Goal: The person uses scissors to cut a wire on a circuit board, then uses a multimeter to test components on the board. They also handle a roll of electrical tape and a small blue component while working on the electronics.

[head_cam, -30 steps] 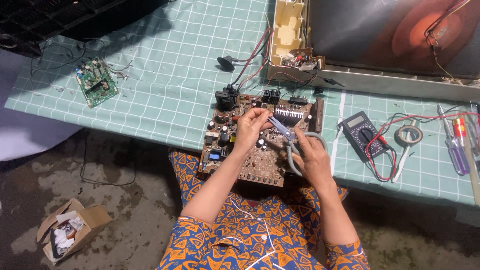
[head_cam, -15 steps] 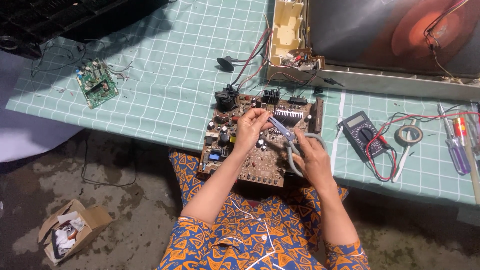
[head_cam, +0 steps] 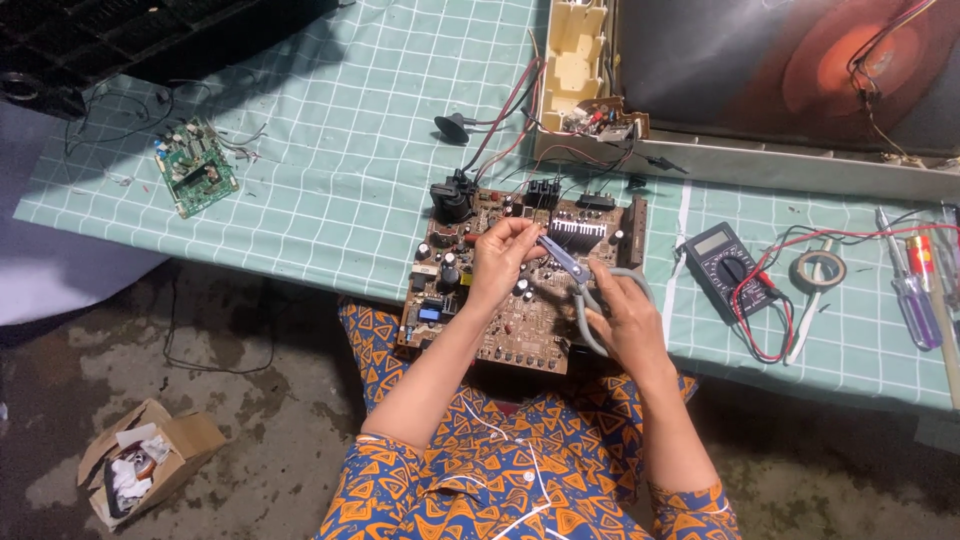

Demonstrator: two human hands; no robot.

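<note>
A large brown circuit board (head_cam: 520,330) with capacitors and a heat sink lies at the table's front edge, over my lap. My left hand (head_cam: 500,258) rests on the board's middle, its fingers pinched on something small that I cannot make out. My right hand (head_cam: 625,320) grips the grey handles of a pair of cutting pliers (head_cam: 578,280), whose jaws point up-left toward my left fingertips.
A black multimeter (head_cam: 725,265) with red and black leads lies right of the board. A tape roll (head_cam: 818,268) and screwdrivers (head_cam: 915,295) sit farther right. A small green board (head_cam: 195,168) lies at left, an opened television chassis (head_cam: 780,80) behind. A cardboard box (head_cam: 140,472) stands on the floor.
Almost nothing differs. Both hands stay over the board with the pliers' jaws near my left fingers; only slight finger shifts.
</note>
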